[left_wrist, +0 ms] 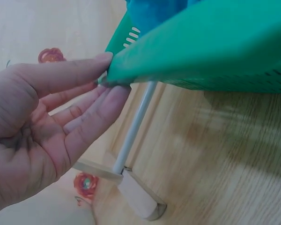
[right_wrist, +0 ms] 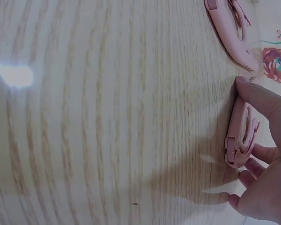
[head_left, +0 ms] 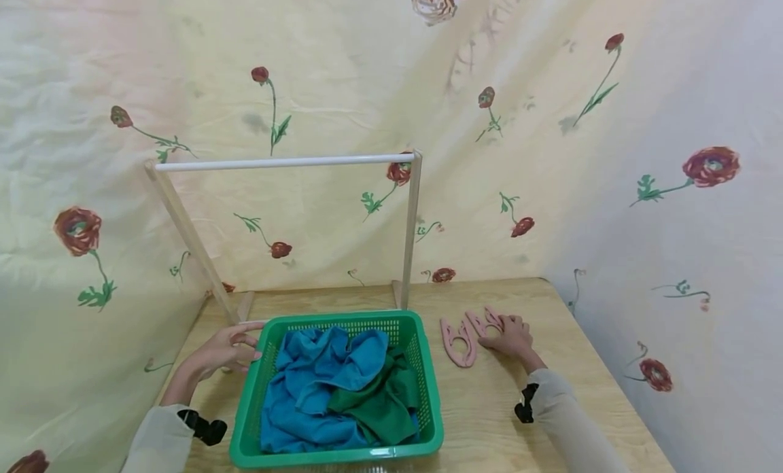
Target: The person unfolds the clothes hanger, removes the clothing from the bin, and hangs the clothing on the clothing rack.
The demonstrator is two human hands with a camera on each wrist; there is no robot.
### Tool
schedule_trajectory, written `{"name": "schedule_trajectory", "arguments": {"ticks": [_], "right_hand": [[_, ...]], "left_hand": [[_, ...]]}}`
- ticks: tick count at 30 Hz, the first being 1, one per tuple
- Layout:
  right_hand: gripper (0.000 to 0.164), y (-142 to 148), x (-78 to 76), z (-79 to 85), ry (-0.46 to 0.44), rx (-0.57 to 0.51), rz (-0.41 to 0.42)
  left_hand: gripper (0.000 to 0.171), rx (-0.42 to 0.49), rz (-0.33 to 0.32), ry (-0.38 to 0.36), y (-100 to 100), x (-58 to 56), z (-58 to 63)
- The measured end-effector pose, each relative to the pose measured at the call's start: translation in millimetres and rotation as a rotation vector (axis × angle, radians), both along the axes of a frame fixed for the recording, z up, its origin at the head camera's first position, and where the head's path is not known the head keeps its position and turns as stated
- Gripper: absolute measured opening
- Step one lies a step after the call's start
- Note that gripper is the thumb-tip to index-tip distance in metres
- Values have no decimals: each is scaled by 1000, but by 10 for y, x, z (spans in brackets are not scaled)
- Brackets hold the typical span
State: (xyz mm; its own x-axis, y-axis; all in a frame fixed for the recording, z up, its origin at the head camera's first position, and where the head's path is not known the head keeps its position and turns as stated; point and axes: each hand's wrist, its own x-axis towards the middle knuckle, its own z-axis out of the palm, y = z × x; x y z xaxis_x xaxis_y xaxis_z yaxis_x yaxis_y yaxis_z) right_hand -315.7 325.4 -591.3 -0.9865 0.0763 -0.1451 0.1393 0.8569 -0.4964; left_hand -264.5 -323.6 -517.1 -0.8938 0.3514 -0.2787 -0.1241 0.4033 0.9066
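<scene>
The left hand (head_left: pixel 229 351) pinches the rim of the green basket (head_left: pixel 330 457). The right hand (head_left: pixel 512 337) grasps the farther pink hanger (right_wrist: pixel 235 122), on the table (head_left: pixel 489 418) right of the basket; probably light and stiff, it suits an outer-edge hold.

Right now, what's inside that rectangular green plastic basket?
Crumpled blue cloth and crumpled dark green cloth lie bunched together inside the rectangular green plastic basket. Whatever might lie beneath the cloth is covered and cannot be seen.
</scene>
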Motion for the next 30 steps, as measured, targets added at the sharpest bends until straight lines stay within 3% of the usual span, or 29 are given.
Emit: {"name": "schedule_trajectory", "arguments": {"ticks": [9,25,30], "right_hand": [[92,22,-6,-25,19,-55,-34],[82,171,53,-154,118,-115,20],[83,183,50,-168,111,-167,12]], "left_hand": [[79,42,-33,23,-45,82,-41],[80,35,-34,5,11,113,-16],[80,21,-24,7,19,136,-18]]}}
